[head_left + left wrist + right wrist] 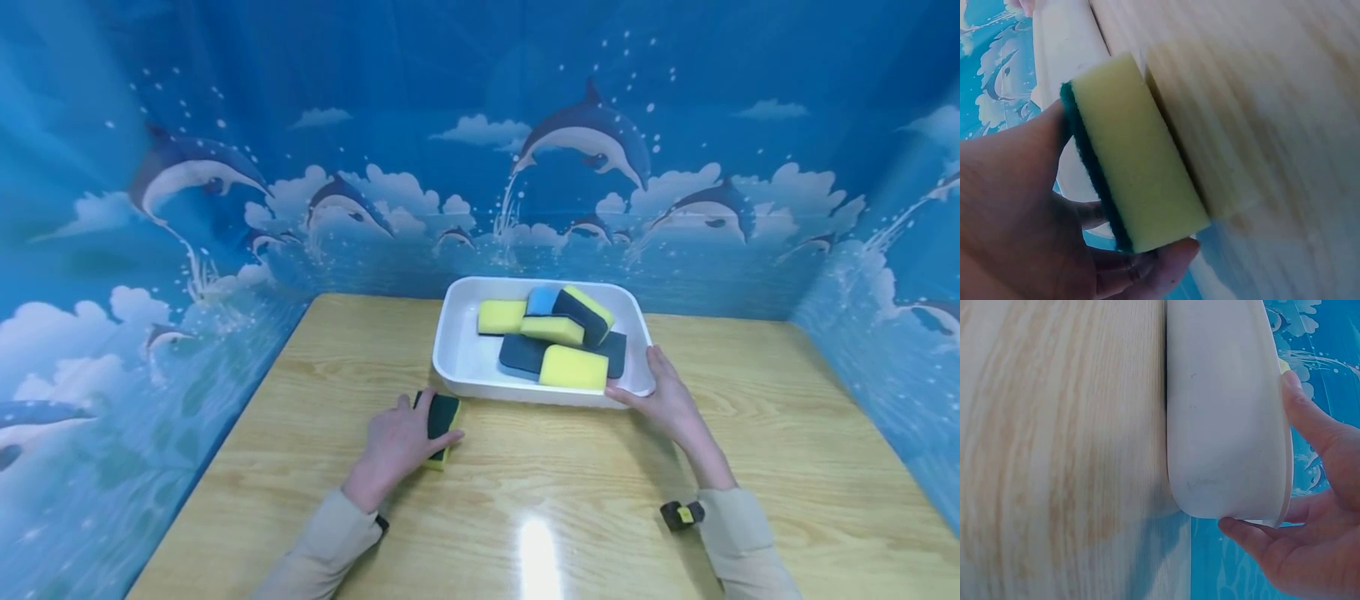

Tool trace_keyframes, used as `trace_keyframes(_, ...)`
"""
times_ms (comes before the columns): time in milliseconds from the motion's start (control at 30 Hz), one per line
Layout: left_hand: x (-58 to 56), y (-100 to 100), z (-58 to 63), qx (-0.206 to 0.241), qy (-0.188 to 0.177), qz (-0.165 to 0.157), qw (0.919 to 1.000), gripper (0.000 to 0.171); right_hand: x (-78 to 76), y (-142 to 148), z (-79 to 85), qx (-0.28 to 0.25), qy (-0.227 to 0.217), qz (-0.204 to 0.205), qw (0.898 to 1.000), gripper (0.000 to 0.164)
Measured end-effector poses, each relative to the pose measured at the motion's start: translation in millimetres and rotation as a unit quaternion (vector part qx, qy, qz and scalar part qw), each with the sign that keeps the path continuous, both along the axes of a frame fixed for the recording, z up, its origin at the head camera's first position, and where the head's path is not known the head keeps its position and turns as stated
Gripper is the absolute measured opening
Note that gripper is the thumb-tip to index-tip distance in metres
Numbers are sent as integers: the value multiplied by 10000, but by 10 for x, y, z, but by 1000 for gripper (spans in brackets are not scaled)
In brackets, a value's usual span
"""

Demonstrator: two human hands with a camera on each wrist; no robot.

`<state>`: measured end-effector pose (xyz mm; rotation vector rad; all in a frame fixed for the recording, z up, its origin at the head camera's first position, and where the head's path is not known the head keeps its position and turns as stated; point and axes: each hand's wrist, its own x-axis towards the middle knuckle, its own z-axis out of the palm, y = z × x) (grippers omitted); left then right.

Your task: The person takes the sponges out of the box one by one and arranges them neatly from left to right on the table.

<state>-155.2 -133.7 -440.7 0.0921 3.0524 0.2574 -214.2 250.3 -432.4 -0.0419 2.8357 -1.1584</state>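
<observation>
My left hand (pixel 396 439) holds a yellow sponge with a dark green scouring side (pixel 444 414), thumb on one edge and fingers at the other. The green side faces up, at the front left of a white plastic tub (pixel 463 354). In the left wrist view the yellow foam (pixel 1138 156) shows side-on, close to the tabletop. My right hand (pixel 670 406) grips the tub's front right corner, thumb at the rim and fingers round the end wall, as the right wrist view shows on the tub's side (pixel 1229 419). Several sponges, such as a yellow one (pixel 573 367), lie heaped inside.
The tub stands on a light wood-grain table (pixel 600 500) near its back edge. Behind and at both sides hangs a blue curtain with dolphins (pixel 420 67). A small dark device with a yellow patch (pixel 682 515) sits at the right wrist.
</observation>
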Motion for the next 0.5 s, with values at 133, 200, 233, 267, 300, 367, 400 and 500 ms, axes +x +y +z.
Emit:
trace_keyframes(133, -20, -4, -20, 10, 57, 42, 10000, 95, 0, -3, 6, 29, 33, 11, 10000, 123)
trace_keyframes(200, -32, -11, -27, -51, 72, 91, 9999, 95, 4, -4, 10, 15, 16, 1, 10000, 123)
trace_keyframes(233, -38, -17, -29, -82, 81, 117, 9999, 95, 6, -4, 10, 14, 13, -1, 10000, 123)
trace_keyframes(267, -43, -20, -28, -108, 84, 140, 9998, 95, 7, -6, 12, 0, 6, -1, 10000, 123)
trace_keyframes(300, -47, -22, -23, -140, 83, 160, 9997, 95, 5, -4, 12, -17, 5, -4, 10000, 123)
trace_keyframes(367, -49, -23, -13, -209, 74, 177, 9996, 95, 6, -7, 16, -53, -6, -11, 10000, 123)
trace_keyframes(400, -48, -23, -7, -238, 69, 173, 9995, 95, 5, -8, 18, -61, -5, -6, 10000, 123)
trace_keyframes(500, -41, -17, 10, -273, 52, 140, 9995, 95, 5, -2, 13, -54, 8, -17, 10000, 124)
